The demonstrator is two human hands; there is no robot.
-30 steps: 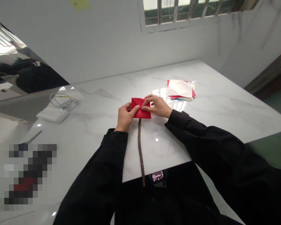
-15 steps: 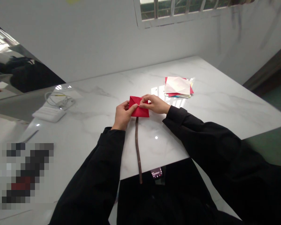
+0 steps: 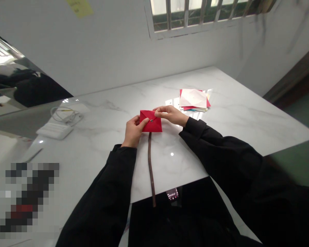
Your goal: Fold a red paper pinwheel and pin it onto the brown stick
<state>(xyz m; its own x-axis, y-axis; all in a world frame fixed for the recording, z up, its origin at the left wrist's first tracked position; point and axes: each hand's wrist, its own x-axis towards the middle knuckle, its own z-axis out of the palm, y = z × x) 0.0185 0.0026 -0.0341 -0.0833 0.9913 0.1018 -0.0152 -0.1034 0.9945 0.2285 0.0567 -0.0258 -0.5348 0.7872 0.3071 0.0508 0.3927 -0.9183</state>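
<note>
A small red envelope (image 3: 151, 126) with a dark, shiny round spot at the point of its flap is held up over the table. My left hand (image 3: 133, 132) grips its left side, thumb on the front and fingers behind. At the upper right corner, my right hand (image 3: 171, 115) pinches the envelope between thumb and fingertips. Below the envelope a thin brown stick (image 3: 150, 164) lies towards me, its near end reaching past the table edge. Its far end is hidden behind the envelope.
On the white marbled table (image 3: 105, 171), a stack of paper envelopes (image 3: 193, 98) lies at the back right. A white box-like device (image 3: 55, 129) and a coiled cable (image 3: 67, 116) sit at the left. A lit phone screen (image 3: 172, 194) shows below the front edge.
My right thumb and fingers have moved from the flap's middle up to the envelope's upper right corner, uncovering the shiny spot. The camera view has tilted up slightly.
</note>
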